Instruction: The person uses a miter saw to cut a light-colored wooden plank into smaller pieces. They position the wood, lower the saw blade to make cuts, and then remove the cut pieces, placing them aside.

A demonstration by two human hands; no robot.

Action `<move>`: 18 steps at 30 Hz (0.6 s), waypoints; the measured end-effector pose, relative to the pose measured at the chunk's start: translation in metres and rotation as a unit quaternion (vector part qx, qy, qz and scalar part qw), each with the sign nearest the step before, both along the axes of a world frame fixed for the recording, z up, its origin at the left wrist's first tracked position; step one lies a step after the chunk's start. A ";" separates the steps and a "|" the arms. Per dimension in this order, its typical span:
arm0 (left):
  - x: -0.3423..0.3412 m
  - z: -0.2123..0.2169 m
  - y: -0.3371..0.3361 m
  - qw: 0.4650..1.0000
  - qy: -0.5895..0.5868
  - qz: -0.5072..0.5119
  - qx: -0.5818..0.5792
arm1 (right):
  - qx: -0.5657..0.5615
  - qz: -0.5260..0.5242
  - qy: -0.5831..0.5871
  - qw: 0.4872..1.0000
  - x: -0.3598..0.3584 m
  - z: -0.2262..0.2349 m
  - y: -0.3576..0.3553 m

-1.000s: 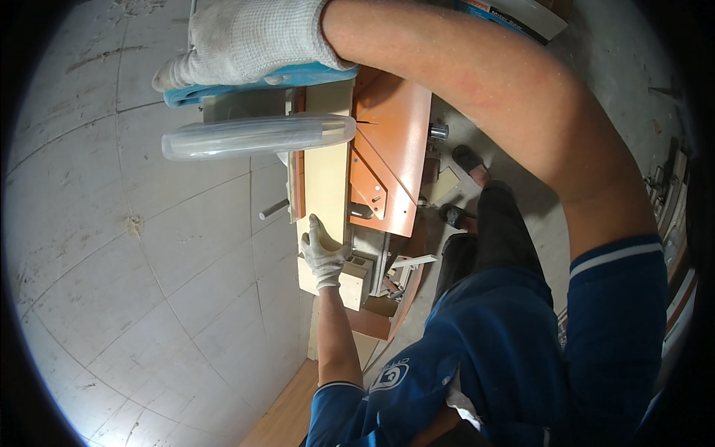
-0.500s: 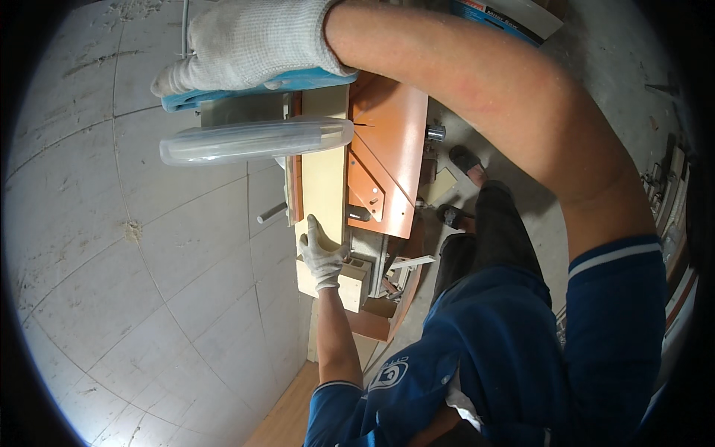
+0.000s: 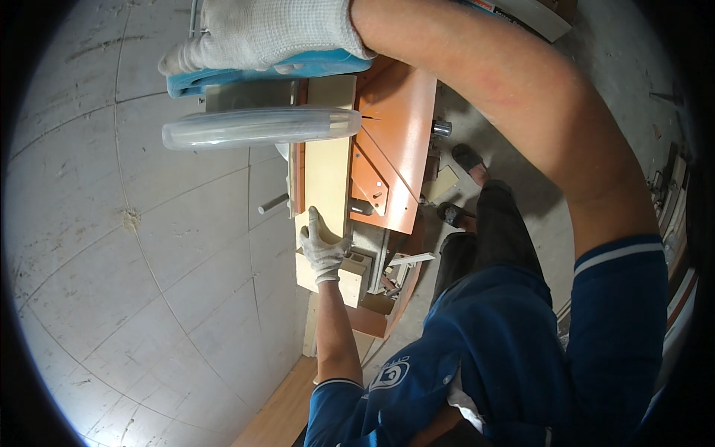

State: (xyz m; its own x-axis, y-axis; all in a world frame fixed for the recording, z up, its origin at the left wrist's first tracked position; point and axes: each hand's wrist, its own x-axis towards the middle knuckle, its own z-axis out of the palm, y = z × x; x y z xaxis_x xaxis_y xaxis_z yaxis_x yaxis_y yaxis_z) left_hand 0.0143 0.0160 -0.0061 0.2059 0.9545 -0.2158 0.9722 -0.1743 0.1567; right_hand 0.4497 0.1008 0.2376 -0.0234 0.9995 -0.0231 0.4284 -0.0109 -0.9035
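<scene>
My left hand (image 3: 325,252), in a whitish work glove, is on a pale flat board (image 3: 328,179), one finger stretched along its face and the others around its edge. The board lies on the orange metal table (image 3: 402,141) of a miter saw. At the top, my gloved right hand (image 3: 275,33) is closed around the saw's blue handle (image 3: 261,74). A clear plastic blade guard (image 3: 223,128) crosses the board below that handle. The blade itself cannot be made out.
A light block (image 3: 328,279) stands beneath my left hand. On the left rises a grey tiled wall (image 3: 179,223). A box (image 3: 536,18) stands at top right, and offcuts and strips (image 3: 674,194) lean at the far right.
The saw, its guard and the board appear slightly higher and further right, mostly as the view shifts. Both hands keep their holds.
</scene>
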 end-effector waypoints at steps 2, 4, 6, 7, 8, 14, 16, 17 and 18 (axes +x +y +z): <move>-0.001 0.001 -0.001 1.000 0.002 -0.002 0.005 | 0.043 0.010 -0.002 0.999 -0.001 -0.013 0.006; -0.002 -0.001 -0.001 1.000 0.011 0.005 0.009 | 0.068 -0.016 -0.025 0.997 -0.014 -0.029 0.019; -0.004 -0.002 -0.001 1.000 0.000 -0.007 0.009 | 0.088 -0.037 -0.034 0.995 -0.024 -0.050 0.023; -0.004 -0.003 -0.001 1.000 0.003 0.002 0.000 | 0.100 -0.037 -0.026 0.994 -0.018 -0.069 0.015; -0.005 -0.003 -0.001 1.000 -0.002 -0.013 0.017 | 0.111 -0.037 -0.017 0.993 -0.014 -0.088 0.006; -0.007 0.003 -0.003 1.000 0.015 -0.010 0.012 | 0.164 -0.067 0.015 0.984 -0.004 -0.152 -0.019; -0.009 0.008 -0.006 0.998 0.004 -0.050 0.047 | 0.129 -0.053 0.009 0.990 -0.006 -0.140 -0.012; -0.011 0.011 -0.006 0.998 -0.009 -0.047 0.044 | 0.159 -0.034 0.015 0.987 -0.007 -0.130 -0.009; -0.012 0.014 -0.006 0.998 -0.022 -0.044 0.041 | 0.148 -0.023 0.012 0.989 -0.008 -0.115 -0.005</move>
